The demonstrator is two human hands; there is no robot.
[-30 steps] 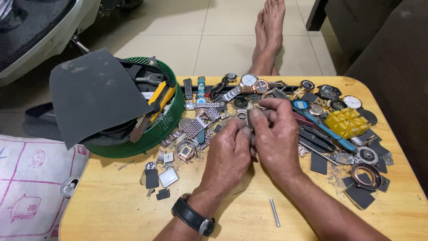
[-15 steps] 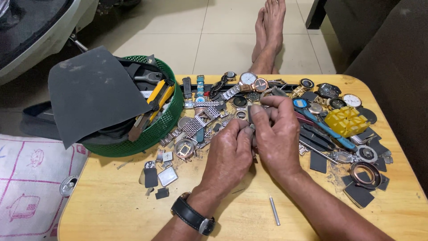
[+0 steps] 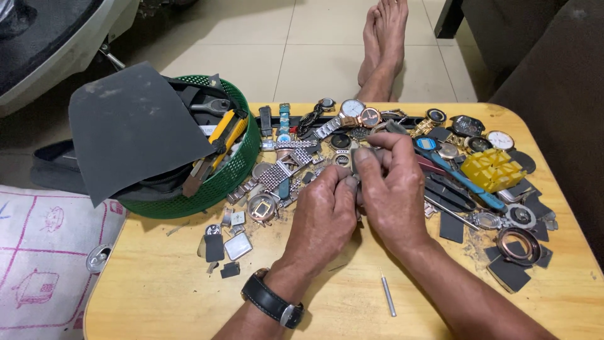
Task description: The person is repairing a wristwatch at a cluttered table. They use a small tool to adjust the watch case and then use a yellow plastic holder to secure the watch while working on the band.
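Both my hands meet over the middle of a wooden table [image 3: 157,296]. My left hand [image 3: 324,211], with a black wristwatch [image 3: 272,301] on its wrist, pinches the lower end of a small grey metal watch part [image 3: 365,157]. My right hand [image 3: 393,186] closes around the same part from the right, thumb and forefinger on its top. Most of the part is hidden by my fingers. Watch cases, dials and metal bracelets [image 3: 274,176] lie scattered around the hands.
A green mesh basket [image 3: 236,173] at left holds tools and a dark grey sheet [image 3: 135,129]. A yellow plastic block [image 3: 491,169] and blue tool [image 3: 462,182] lie right. A thin metal pin [image 3: 388,294] lies near my right forearm. Bare feet [image 3: 384,44] rest on the tiled floor.
The hands stay together on the small part with only slight finger shifts. Nothing on the table has moved.
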